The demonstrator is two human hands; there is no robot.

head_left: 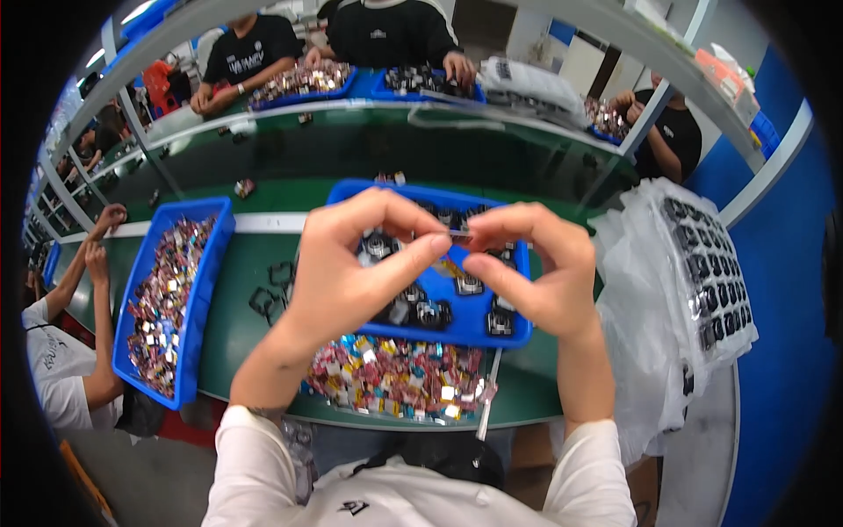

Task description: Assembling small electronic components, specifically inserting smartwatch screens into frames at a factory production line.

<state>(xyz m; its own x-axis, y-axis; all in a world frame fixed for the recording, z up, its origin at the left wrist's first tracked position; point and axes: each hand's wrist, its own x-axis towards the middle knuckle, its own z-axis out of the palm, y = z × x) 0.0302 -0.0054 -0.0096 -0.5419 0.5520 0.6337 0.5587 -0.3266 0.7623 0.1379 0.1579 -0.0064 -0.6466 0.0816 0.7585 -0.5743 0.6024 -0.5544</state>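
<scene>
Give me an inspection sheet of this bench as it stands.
Surface: green bench.
Job's things: tiny part pinched between left hand and right hand, over blue tray of black parts.
Clutter: blue bin of shiny pieces on the left, loose heap at the near edge, bagged tray on the right.
Hands: both shut on the part.
Cables: nothing seen.
Surroundings: other people at neighbouring benches.
</scene>
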